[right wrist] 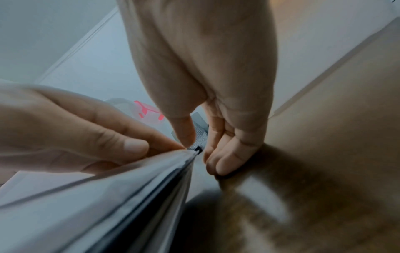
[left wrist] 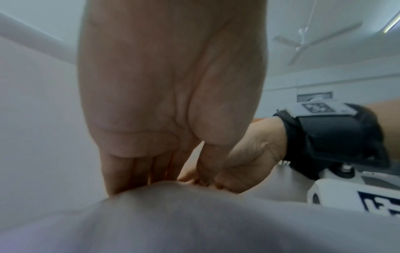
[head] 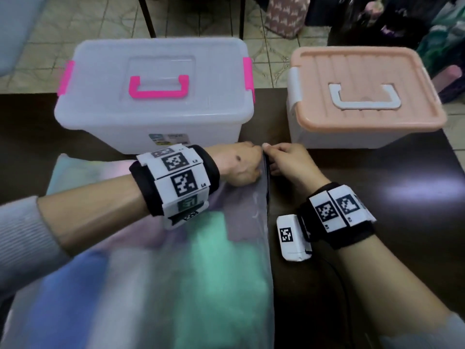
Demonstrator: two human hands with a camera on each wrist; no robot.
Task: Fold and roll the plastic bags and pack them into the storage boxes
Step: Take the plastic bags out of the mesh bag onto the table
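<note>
A large translucent zip bag lies on the dark table, with blue, green and lilac folded bags showing through it. Both hands meet at its far right corner. My left hand pinches the bag's top edge beside the zip end, thumb against fingers. My right hand pinches the small textured tab by the black zip slider between thumb and forefinger, its other fingers curled down onto the table. In the left wrist view the bag bulges under my left hand.
Two lidded storage boxes stand behind the bag: a clear one with pink handle and latches on the left, a white one with a peach lid on the right. Bare table lies right of the bag. Tiled floor and cluttered bags are beyond.
</note>
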